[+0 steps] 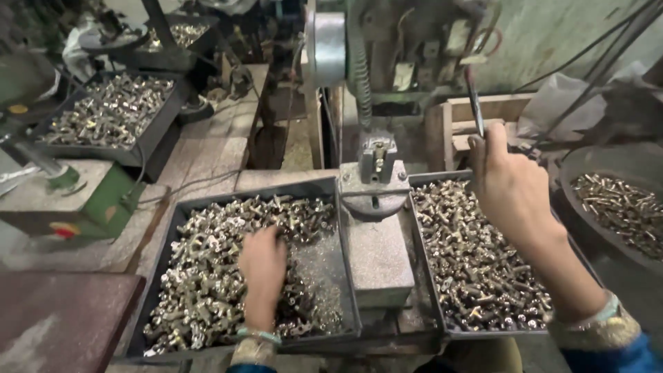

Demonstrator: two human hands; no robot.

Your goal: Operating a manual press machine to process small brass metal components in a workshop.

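Note:
My left hand [263,266] reaches palm down into a dark metal tray [157,275] heaped with small brass-coloured metal parts [207,262]; its fingers are buried among the pieces, so I cannot see whether it grips one. My right hand [507,186] is raised over a second tray [423,228] of the same kind of parts and is closed around a dark thin lever [474,100] that rises from it. Between the two trays stands a press machine [376,162] with a small block on a round base.
Another tray of metal parts [110,110] sits at the far left, one more [181,33] behind it. A round pan of parts [618,200] lies at the right. A green machine base [90,200] stands at left, a wooden crate [456,124] behind the right tray.

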